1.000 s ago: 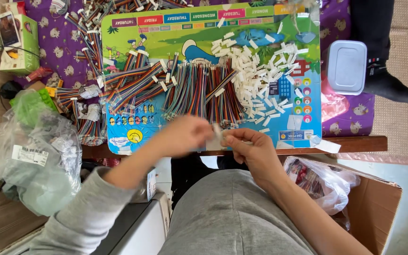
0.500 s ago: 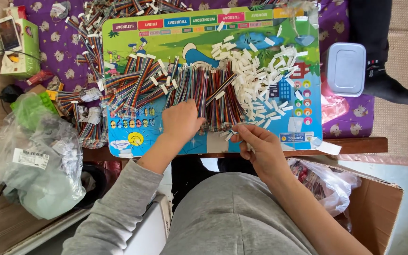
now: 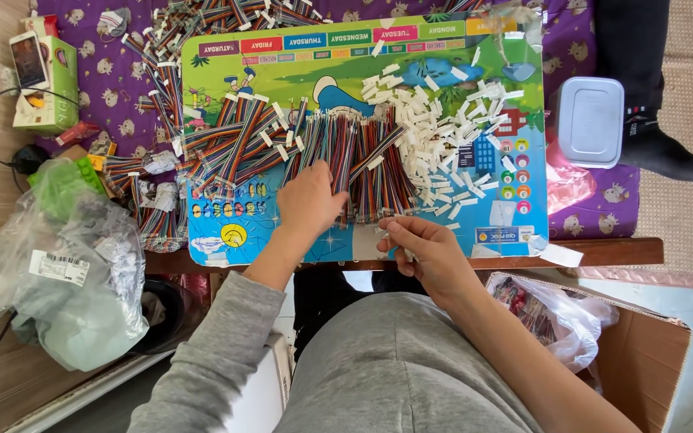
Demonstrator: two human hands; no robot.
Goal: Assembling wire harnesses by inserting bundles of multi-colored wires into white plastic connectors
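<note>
A colourful picture board (image 3: pixel 242 232) lies on a low wooden table (image 3: pixel 603 252). A row of rainbow ribbon cables (image 3: pixel 362 152) with white ends is spread over the board's middle. To their right is a heap of small white connectors (image 3: pixel 451 136). My left hand (image 3: pixel 308 200) reaches onto the near ends of the cables, its fingertips closed on one of them. My right hand (image 3: pixel 427 248) hovers at the board's front edge and pinches a small white connector (image 3: pixel 384 230) between thumb and fingers.
More ribbon cables (image 3: pixel 162 184) spill off the board's left side onto purple cloth. A grey lidded box (image 3: pixel 589 120) sits right of the board, beside another person's dark-clad leg (image 3: pixel 643 88). Plastic bags (image 3: pixel 66 281) lie left; an open cardboard box (image 3: pixel 651 361) stands lower right.
My left hand left my right hand at the table's front edge and moved forward onto the ribbon cables. My right hand stayed near the edge with the white piece.
</note>
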